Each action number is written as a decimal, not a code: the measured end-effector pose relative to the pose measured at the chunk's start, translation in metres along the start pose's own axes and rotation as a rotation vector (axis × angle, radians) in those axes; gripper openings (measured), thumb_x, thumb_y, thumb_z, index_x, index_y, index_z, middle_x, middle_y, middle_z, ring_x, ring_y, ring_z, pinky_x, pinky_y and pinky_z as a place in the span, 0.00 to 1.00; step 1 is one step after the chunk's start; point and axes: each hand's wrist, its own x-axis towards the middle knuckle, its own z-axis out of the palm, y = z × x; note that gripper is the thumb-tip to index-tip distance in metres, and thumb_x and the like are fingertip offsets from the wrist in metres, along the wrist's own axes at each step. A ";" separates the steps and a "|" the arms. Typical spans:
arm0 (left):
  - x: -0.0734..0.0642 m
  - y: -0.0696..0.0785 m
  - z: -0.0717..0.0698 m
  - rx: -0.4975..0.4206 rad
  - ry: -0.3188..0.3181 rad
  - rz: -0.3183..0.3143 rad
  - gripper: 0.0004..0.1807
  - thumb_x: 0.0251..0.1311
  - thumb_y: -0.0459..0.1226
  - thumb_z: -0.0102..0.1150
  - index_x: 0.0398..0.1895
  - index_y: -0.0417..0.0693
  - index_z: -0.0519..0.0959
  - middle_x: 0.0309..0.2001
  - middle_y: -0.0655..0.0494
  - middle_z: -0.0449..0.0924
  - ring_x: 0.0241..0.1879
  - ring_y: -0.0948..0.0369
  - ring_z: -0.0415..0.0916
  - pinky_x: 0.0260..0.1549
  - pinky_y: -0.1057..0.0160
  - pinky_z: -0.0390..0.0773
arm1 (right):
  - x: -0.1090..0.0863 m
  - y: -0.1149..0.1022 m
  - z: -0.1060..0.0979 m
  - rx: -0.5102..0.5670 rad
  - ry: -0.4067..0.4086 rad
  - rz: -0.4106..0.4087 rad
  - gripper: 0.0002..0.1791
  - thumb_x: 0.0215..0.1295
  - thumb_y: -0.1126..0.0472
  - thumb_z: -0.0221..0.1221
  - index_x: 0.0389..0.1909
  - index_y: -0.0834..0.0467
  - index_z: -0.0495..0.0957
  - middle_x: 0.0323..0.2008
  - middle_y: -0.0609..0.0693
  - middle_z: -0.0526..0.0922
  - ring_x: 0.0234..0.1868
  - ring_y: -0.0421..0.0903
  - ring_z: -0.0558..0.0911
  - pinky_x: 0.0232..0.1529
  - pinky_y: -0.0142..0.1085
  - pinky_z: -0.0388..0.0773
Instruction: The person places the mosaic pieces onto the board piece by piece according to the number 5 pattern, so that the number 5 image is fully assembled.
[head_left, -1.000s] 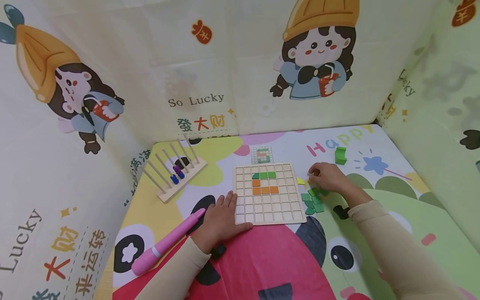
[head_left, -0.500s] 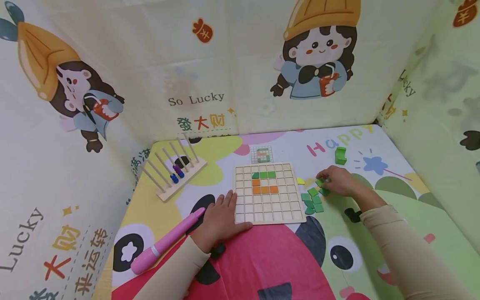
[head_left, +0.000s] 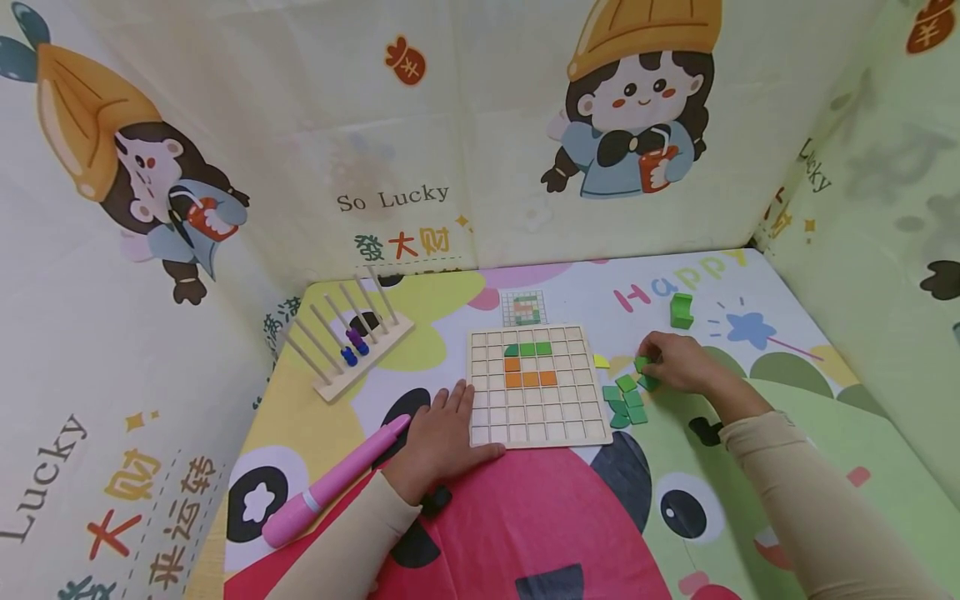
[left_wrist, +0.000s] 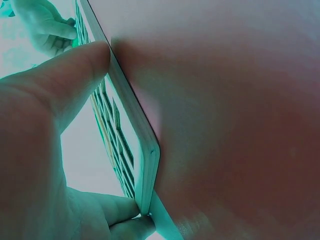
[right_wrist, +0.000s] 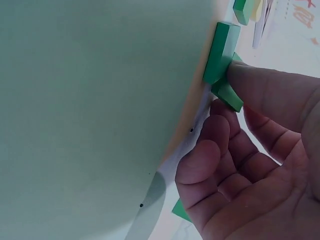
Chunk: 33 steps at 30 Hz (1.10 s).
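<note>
Right of centre, the right hand pinches a green tile, best lifted clear of neighbours, while the left hand, thumb spread, braces the grid board.

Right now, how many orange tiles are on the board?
4: a rear tile sits directly behind the left tile of a row of three, which continues with the middle tile and right tile. None on the board looks hidden.
</note>
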 end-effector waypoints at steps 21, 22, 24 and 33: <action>0.001 -0.001 -0.001 -0.004 -0.009 -0.008 0.64 0.53 0.73 0.61 0.84 0.47 0.52 0.83 0.48 0.54 0.80 0.42 0.55 0.72 0.35 0.64 | 0.019 -0.011 -0.003 0.209 -0.046 0.056 0.08 0.72 0.61 0.62 0.45 0.62 0.80 0.38 0.53 0.83 0.38 0.48 0.77 0.41 0.40 0.74; 0.001 -0.001 0.000 -0.004 -0.009 -0.008 0.64 0.53 0.73 0.61 0.84 0.48 0.52 0.83 0.48 0.54 0.80 0.42 0.54 0.72 0.35 0.63 | 0.022 -0.013 -0.002 0.221 -0.046 0.051 0.08 0.72 0.61 0.62 0.45 0.62 0.80 0.38 0.54 0.83 0.39 0.48 0.78 0.42 0.40 0.75; 0.002 -0.001 0.000 -0.010 -0.006 -0.007 0.64 0.53 0.73 0.61 0.84 0.48 0.52 0.83 0.48 0.54 0.80 0.42 0.54 0.72 0.35 0.63 | 0.027 -0.019 -0.001 0.243 -0.052 0.041 0.07 0.72 0.62 0.62 0.45 0.62 0.80 0.39 0.53 0.83 0.40 0.48 0.78 0.44 0.41 0.75; 0.001 0.000 0.000 -0.013 -0.003 -0.008 0.63 0.52 0.73 0.62 0.84 0.48 0.53 0.82 0.47 0.54 0.79 0.42 0.55 0.71 0.35 0.65 | 0.058 -0.046 0.013 0.285 -0.095 0.014 0.07 0.72 0.61 0.63 0.45 0.61 0.79 0.38 0.53 0.82 0.39 0.49 0.77 0.41 0.40 0.74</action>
